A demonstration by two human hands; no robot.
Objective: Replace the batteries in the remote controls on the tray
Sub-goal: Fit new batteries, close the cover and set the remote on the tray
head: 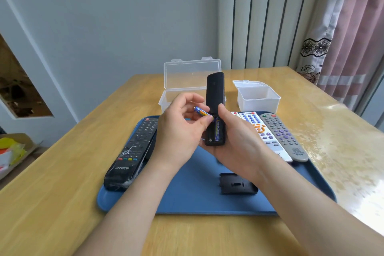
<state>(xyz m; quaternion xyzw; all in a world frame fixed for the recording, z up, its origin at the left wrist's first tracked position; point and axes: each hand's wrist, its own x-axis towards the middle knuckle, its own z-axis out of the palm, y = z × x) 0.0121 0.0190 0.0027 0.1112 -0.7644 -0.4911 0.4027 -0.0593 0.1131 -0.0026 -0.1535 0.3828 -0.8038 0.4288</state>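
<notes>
My right hand (234,141) grips a black remote (215,93) back side up above the blue tray (187,199). Its battery compartment is open, with one battery (218,132) seated in the right slot. My left hand (182,131) pinches a blue and orange battery (201,112) at the compartment's upper end. The remote's black battery cover (236,184) lies on the tray near me. On the tray's left lies a black remote (133,154). At its right lie a white remote (264,133) and a grey remote (284,137).
Behind the tray stand a clear plastic box (191,77) with its lid up and a smaller white open box (257,97). All sits on a wooden table (62,183). A curtain (353,37) hangs at the right and a cardboard box (12,151) is on the floor at the left.
</notes>
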